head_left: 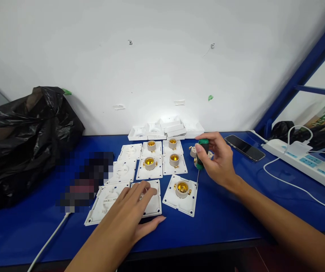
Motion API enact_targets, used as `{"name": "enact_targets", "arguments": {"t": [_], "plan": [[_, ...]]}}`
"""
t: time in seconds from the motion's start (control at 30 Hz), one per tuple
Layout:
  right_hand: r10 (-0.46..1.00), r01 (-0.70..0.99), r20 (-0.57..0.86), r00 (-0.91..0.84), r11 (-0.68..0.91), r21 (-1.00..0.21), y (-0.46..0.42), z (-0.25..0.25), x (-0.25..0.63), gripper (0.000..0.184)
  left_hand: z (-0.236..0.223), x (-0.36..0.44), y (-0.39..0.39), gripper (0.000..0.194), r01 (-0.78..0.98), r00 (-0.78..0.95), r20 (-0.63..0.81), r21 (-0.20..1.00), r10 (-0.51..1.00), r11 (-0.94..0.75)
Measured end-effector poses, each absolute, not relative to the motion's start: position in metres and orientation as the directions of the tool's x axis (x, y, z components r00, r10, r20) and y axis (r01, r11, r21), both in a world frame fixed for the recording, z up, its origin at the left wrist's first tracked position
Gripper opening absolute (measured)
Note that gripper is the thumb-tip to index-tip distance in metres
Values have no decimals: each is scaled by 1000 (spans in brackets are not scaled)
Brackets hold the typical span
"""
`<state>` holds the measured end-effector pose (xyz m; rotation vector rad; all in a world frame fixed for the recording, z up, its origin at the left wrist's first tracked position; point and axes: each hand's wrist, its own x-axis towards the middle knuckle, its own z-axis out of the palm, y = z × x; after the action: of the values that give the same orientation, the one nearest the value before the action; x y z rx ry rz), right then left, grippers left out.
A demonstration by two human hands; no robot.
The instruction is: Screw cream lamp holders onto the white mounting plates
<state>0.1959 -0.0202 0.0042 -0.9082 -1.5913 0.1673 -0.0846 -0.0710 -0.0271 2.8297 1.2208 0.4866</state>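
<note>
Blue table (221,223), back edge to the wall. Black bag (28,143) slumped at its left back corner; white power strip (304,162) slanting along its right side.

Left hand (135,204) near the table's front edge, fingers loosely spread and bent over a bare white plate (155,206); nothing seen gripped (contact under the palm hidden). Right hand (219,160) closed round a screwdriver (199,165).

Socket plate (176,204) lies flat near the front edge, turned askew, just right of the bare plate. From the right hand it is leftward and toward the front edge.

Key relation: screwdriver's long axis close to upright, tip down, at the socket plate's back right corner; whether it touches, cannot tell. Right hand's tool is nearest that corner; left thumb points toward the plate's opposite side, apart from it.

Smallest: brass-lined socket (182,189), mouth up, mid-plate, left of the tip.
</note>
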Motion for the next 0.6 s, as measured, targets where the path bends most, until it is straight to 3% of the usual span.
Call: {"name": "enact_targets", "arguments": {"t": [0.07,0.2,0.3,0.47,0.6], "plan": [[641,462,767,14,676,-574,-18,2,196,13,-22,-73,-70,43,701,625,321,172,712,-692],[642,482,767,-4,673,-561,-17,1,196,13,2,-44,-63,57,610,708,241,265,663,-747],[640,489,768,20,664,-566,-17,1,196,13,13,-29,-56,46,545,769,151,353,621,-760],[629,486,776,56,662,-571,-17,2,199,12,18,-24,-51,21,520,754,145,464,641,-717],[522,386,787,327,687,-616,-14,9,196,9,34,-49,-47,28,511,719,125,571,684,-642]]}}
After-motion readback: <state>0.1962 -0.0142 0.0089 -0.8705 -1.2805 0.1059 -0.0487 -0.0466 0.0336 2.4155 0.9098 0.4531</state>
